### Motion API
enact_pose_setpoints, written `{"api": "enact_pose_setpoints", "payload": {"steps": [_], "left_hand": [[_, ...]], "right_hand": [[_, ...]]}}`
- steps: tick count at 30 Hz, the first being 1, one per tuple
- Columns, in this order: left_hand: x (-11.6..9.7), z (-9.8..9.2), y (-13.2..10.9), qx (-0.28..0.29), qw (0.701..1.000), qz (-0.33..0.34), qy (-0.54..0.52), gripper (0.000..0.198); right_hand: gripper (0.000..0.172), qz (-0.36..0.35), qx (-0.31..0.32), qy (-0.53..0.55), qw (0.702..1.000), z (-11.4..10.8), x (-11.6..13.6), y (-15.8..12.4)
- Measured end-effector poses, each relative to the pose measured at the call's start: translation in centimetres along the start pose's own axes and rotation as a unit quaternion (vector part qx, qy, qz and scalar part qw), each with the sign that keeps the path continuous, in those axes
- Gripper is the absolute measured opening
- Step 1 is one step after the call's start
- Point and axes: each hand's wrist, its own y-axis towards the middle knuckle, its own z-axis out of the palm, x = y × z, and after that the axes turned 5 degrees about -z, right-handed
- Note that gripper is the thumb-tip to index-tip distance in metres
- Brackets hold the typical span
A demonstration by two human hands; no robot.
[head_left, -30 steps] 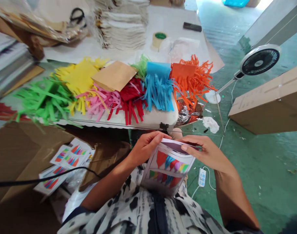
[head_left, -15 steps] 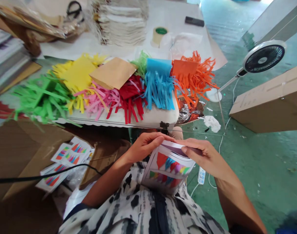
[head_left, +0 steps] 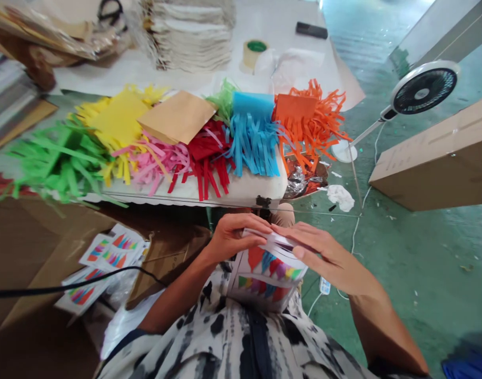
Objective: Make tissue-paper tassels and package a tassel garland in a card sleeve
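Note:
Both hands hold a bundle of white printed cards [head_left: 264, 287] against my lap, tilted toward me, with coloured pennant pictures on its face. My left hand [head_left: 238, 234] pinches the upper left corner between thumb and fingers. At the upper right edge, my right hand [head_left: 320, 250] has its thumb on the near side and its fingers along the far side. A dark gap shows between layers at the top edge. Beyond my hands, fringed paper bunches lie along the table edge: green [head_left: 62, 158], yellow [head_left: 120, 118], pink [head_left: 161, 160], red [head_left: 209, 152], blue [head_left: 254, 134] and orange [head_left: 304, 113].
A brown paper piece [head_left: 177, 117] lies on the fringes. Behind are a tape roll [head_left: 253, 55], a black bar-shaped object [head_left: 312, 30] and a pale stack [head_left: 191, 39]. Similar cards [head_left: 114, 247] sit in a carton lower left. A fan [head_left: 424, 89] and a carton [head_left: 434, 158] stand right.
My left hand's thumb and fingers have closed further over the upper left corner of the cards. The layers at the top edge look more parted. The whole view has shifted slightly.

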Motion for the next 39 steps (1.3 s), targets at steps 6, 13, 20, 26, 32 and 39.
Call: {"api": "enact_pose_setpoints", "payload": {"steps": [6, 13, 20, 26, 32, 39], "left_hand": [[-0.5, -0.2, -0.7, -0.082, 0.993, -0.023, 0.077, 0.014], [-1.8, -1.3, -0.3, -0.044, 0.983, -0.036, 0.176, 0.021], [-2.3, -1.1, 0.1, -0.011, 0.973, -0.059, 0.221, 0.026], [-2.9, -1.6, 0.6, 0.032, 0.967, -0.037, 0.251, 0.026], [-6.1, -1.6, 3.4, 0.123, 0.933, -0.049, 0.335, 0.044], [-7.2, -1.0, 4.8, 0.254, 0.923, -0.024, 0.288, 0.028]], "right_hand": [[0.05, 0.076, -0.156, 0.098, 0.98, 1.6, -1.3, -1.6], [0.041, 0.085, -0.268, 0.23, 0.932, 5.1, -3.0, -2.3], [0.039, 0.014, -0.311, -0.077, 0.947, 6.2, -2.2, -2.9], [0.033, 0.006, -0.274, -0.1, 0.957, 5.8, -1.9, -2.5], [0.032, -0.019, -0.263, -0.074, 0.962, 5.7, -1.1, -1.7], [0.045, 0.007, -0.31, 0.013, 0.951, 6.6, -0.9, -1.7]]}}
